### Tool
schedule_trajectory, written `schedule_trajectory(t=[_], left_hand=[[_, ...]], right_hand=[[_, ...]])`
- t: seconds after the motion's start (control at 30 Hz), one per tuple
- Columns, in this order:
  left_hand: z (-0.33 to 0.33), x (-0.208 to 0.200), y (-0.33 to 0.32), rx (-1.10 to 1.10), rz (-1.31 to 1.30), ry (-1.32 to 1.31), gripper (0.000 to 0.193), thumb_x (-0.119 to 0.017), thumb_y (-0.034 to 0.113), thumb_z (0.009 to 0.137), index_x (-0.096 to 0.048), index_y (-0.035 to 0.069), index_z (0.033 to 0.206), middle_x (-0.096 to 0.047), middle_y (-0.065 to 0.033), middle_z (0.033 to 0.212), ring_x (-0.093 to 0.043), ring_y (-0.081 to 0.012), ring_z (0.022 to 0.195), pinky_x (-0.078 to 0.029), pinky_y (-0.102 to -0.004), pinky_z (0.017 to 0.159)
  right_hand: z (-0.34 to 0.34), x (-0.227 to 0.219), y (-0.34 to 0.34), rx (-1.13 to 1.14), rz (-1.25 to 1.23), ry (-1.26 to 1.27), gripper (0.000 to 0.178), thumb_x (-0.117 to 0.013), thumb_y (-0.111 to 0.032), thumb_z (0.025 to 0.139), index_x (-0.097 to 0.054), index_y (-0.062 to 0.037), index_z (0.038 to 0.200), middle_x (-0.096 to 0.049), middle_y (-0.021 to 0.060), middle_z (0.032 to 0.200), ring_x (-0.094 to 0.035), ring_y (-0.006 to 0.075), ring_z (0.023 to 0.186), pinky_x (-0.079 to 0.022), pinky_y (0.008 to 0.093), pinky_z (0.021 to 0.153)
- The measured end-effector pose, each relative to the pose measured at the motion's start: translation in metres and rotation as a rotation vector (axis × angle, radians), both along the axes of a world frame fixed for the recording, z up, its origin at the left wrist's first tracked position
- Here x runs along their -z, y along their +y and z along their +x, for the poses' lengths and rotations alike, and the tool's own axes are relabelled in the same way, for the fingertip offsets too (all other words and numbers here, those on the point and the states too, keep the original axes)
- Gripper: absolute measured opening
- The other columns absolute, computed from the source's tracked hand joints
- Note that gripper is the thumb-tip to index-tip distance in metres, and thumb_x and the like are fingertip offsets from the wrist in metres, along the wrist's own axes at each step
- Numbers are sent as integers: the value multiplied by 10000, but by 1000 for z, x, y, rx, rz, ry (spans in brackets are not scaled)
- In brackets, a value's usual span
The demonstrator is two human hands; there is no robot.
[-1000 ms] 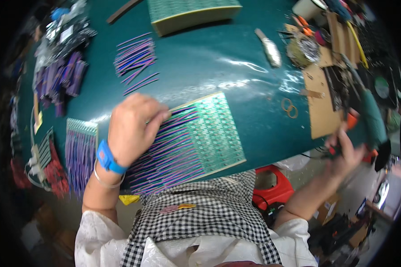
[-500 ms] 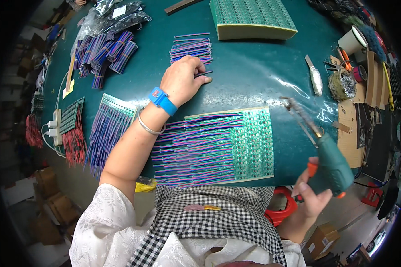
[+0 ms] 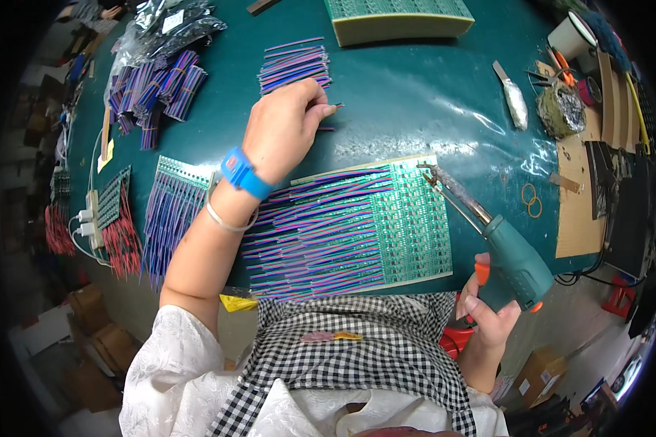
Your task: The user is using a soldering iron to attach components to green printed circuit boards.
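My left hand (image 3: 288, 120), with a blue band on the wrist, is closed in a pinch at the near edge of a pile of short multicoloured wires (image 3: 294, 67). The tip of a thin wire (image 3: 338, 106) pokes out past its thumb and finger. At the lower right my right hand (image 3: 490, 317) grips the handle of a green soldering gun (image 3: 523, 255) with an orange trigger. The gun's tip (image 3: 428, 173) is over the upper right corner of a green circuit board panel (image 3: 415, 233). Rows of wires (image 3: 321, 240) stretch left from that panel.
A thick stack of circuit boards (image 3: 404, 30) stands at the back. Bundled wires (image 3: 153, 87) lie far left, before plastic bags (image 3: 171, 33). Wired panels (image 3: 179, 171) and a power strip (image 3: 93, 218) sit left. At right are a foil-wrapped blade (image 3: 514, 102), rubber bands (image 3: 532, 200) and cardboard (image 3: 579, 218).
The soldering gun has moved left, bringing its tip from the bare table to the panel's corner. My left hand has shifted slightly, still pinching near the wire pile. The whole view has shifted a little.
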State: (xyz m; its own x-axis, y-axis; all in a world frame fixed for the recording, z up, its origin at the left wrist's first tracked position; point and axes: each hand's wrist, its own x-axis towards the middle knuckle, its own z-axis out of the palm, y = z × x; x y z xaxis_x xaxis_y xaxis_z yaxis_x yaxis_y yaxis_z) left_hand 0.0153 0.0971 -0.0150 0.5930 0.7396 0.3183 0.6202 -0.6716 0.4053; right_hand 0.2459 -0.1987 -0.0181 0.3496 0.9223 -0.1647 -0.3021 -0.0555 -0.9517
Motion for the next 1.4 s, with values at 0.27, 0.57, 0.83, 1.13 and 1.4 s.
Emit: schedule_trajectory(t=[0.27, 0.57, 0.83, 1.13, 1.4], left_hand=[[16, -27, -65, 229, -263, -151, 206, -754, 19, 803, -737, 29, 1007, -687, -98, 787, -660, -214, 691, -510, -297, 627], [12, 5, -88, 376, -246, -101, 307, -727, -97, 698, -749, 44, 969, -646, -76, 870, -663, -225, 735, -541, -314, 634], [15, 20, -92, 387, -115, -106, 364, -691, -94, 652, -728, 35, 990, -620, -81, 861, -637, -239, 742, -535, -342, 641], [15, 23, -93, 370, -126, -119, 344, -688, -81, 659, -725, 25, 984, -604, -84, 840, -624, -243, 722, -523, -351, 637], [14, 22, -93, 367, -106, -126, 344, -690, -85, 655, -723, 11, 983, -609, -89, 849, -621, -243, 720, -519, -348, 622]], right_hand=[[1, -3, -15, -14, -77, 39, 628, -670, 27, 735, -441, 115, 1313, -525, 81, 727, -525, 140, 532, -463, 267, 487], [1, -6, -26, -46, -116, 82, 626, -687, 15, 733, -487, 90, 1322, -548, 78, 720, -524, 141, 560, -448, 271, 524], [-6, -4, -27, -8, -138, 101, 597, -712, 0, 756, -441, 122, 1275, -523, 93, 700, -537, 174, 494, -492, 294, 446], [-5, -4, -28, -35, -258, 54, 493, -705, 10, 703, -591, 57, 1180, -592, 82, 771, -543, 145, 624, -443, 290, 583], [-2, 11, -33, -78, -164, -87, 501, -717, 12, 753, -475, 83, 1186, -529, 115, 741, -552, 181, 525, -496, 296, 461]])
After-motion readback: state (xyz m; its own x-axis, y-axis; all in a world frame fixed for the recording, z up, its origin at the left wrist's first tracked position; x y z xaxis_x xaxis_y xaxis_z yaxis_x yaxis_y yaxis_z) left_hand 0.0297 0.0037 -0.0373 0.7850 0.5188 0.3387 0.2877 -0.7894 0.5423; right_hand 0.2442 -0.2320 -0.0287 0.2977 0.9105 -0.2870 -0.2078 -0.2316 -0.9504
